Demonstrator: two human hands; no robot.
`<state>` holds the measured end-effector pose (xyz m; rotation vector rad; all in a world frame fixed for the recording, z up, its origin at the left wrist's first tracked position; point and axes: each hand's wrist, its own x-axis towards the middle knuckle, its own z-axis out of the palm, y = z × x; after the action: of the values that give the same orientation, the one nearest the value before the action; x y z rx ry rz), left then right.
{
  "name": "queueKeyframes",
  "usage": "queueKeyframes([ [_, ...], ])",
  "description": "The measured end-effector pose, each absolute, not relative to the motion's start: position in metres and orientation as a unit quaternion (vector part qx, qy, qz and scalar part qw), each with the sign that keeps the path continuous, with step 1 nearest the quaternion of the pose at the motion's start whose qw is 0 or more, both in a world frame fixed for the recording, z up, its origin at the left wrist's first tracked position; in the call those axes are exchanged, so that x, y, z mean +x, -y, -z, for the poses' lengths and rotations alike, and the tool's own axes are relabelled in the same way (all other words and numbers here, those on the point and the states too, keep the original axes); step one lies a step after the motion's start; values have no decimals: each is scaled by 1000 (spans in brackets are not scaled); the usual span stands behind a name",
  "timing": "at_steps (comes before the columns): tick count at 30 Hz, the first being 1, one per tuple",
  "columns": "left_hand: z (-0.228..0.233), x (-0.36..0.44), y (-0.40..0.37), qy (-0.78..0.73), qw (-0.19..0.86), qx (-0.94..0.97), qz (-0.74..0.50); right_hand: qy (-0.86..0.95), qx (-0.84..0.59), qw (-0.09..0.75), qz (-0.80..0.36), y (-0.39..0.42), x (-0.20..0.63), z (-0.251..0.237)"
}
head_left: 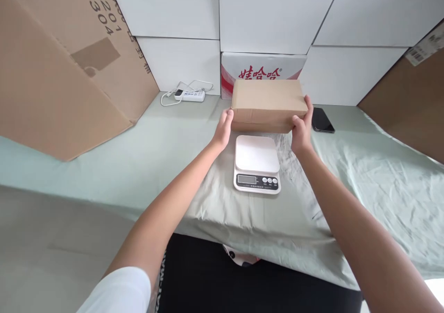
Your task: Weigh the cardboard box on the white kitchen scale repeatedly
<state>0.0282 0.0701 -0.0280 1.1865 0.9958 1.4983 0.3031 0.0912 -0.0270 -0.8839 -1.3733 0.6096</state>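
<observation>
1. The brown cardboard box (268, 95) is held between two hands, just beyond the kitchen scale and in front of a printed carton; its top and near side show (whether its underside touches the cloth, I cannot tell).
2. The left hand (224, 128) grasps the box's left end, thumb along the near corner.
3. The right hand (302, 125) grips the right end, with the thumb on the near side and a finger reaching up beside the top edge (the other fingers are mostly hidden).
4. Nearer the person lies the white kitchen scale (257, 153), flat on the cloth, its grey display and three round buttons turned toward the wearer (the lettering is too small to read).
5. Just right of the right hand lies a black phone (323, 120); farther left, a white device (194, 95) has a thin white cable (169, 103) looped around it.
6. Behind the box stands the printed carton (228, 75), white with red characters, set among stacked white boxes (178, 61).
7. Large brown cartons lean in at the left (52, 86) and right (412, 95).
8. Everything rests on a pale green cloth (166, 151) (wrinkled, mostly toward the right), with the wearer's black clothing (208, 280) below its front edge.
</observation>
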Motion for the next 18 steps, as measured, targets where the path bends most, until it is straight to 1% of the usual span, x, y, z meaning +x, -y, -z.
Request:
queueKeyframes([
  [3,42,30,-75,-430,471,468,-612,586,-406,645,-276,-100,296,46],
  [7,48,27,-71,-430,464,474,-613,583,-411,645,-275,-100,293,62],
  [11,48,26,-70,-427,462,470,-619,593,-420,626,-282,-103,298,68],
  [18,50,25,-66,-440,440,493,-608,568,-427,636,-302,-114,298,70],
])
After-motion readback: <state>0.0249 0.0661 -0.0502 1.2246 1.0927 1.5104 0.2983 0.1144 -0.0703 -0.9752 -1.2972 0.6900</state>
